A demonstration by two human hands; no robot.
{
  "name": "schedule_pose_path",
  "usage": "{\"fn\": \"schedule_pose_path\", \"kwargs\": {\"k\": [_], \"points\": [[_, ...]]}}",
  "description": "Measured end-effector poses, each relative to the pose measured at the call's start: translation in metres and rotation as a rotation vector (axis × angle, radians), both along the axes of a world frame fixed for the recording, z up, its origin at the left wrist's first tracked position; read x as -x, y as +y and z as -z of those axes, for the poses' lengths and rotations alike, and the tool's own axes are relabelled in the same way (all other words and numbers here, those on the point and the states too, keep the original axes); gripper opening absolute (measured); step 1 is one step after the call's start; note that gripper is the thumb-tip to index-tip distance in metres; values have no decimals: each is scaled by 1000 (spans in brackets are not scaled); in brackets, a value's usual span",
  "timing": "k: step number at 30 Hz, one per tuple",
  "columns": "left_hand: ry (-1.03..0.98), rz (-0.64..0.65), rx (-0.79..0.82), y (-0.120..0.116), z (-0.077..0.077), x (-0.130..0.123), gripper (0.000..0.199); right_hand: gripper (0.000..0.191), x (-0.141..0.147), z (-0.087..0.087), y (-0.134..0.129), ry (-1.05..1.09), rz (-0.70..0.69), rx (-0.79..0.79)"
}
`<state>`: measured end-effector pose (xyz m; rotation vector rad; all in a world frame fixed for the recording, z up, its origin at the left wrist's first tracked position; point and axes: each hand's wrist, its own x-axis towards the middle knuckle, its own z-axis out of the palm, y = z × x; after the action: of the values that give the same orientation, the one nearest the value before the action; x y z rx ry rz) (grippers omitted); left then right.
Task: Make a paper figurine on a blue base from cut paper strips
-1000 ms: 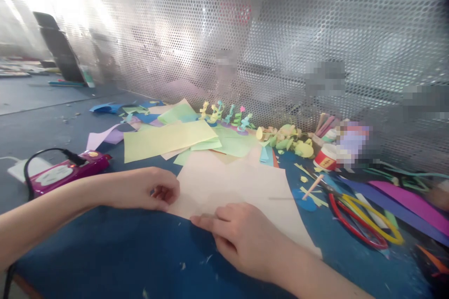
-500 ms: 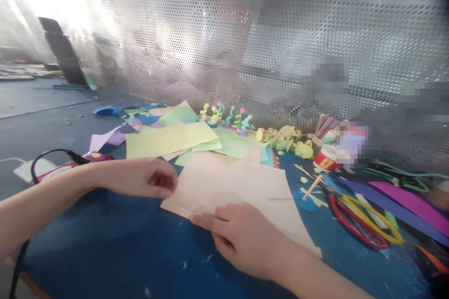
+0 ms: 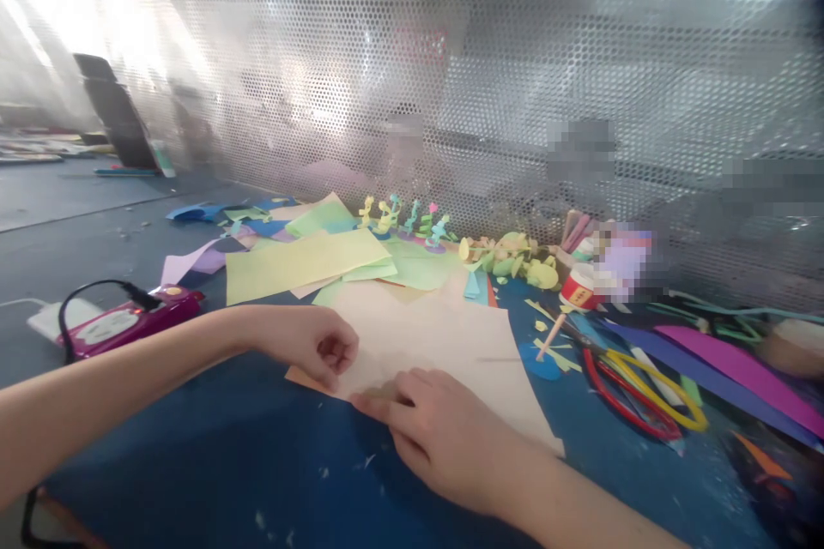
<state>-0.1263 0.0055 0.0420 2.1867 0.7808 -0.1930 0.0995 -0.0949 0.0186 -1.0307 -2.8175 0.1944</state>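
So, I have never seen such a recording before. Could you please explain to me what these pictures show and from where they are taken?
There is no machine here: you see a person's two bare hands. The view comes from one camera worn on the head, looking forward and down. On the blue table, the right hand lies on the near edge of a large pale sheet. The left hand is at the same sheet, fingers curled; whether it grips the paper, I cannot tell. Behind lie yellow-green paper and small paper spirals. At the right are scissors with red and yellow handles; at the left, a magenta power strip. A perforated screen stands behind everything.
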Motion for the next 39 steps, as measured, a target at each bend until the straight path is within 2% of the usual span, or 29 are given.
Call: {"fn": "schedule_pose_path", "kwargs": {"k": [5, 12, 21, 29, 36, 39], "points": [[51, 51, -10, -2, -8, 0, 10, 47, -23, -4, -10, -7, 66, 31], [141, 92, -91, -7, -23, 3, 23, 48, -62, -5, -25, 39, 127, 81], [135, 65, -153, 1, -20, 19, 25, 47, -111, 0, -46, 42, 180, -10], [193, 94, -110, 3, -26, 14, 27, 51, -143, 11, -59, 72, 223, -97], [194, 70, -80, 4, -29, 15, 28, 40, -162, 22, -66, 98, 284, -158], [178, 78, -28, 6, -33, 17, 30, 27, -164, 22, -63, 182, 380, -115]]}}
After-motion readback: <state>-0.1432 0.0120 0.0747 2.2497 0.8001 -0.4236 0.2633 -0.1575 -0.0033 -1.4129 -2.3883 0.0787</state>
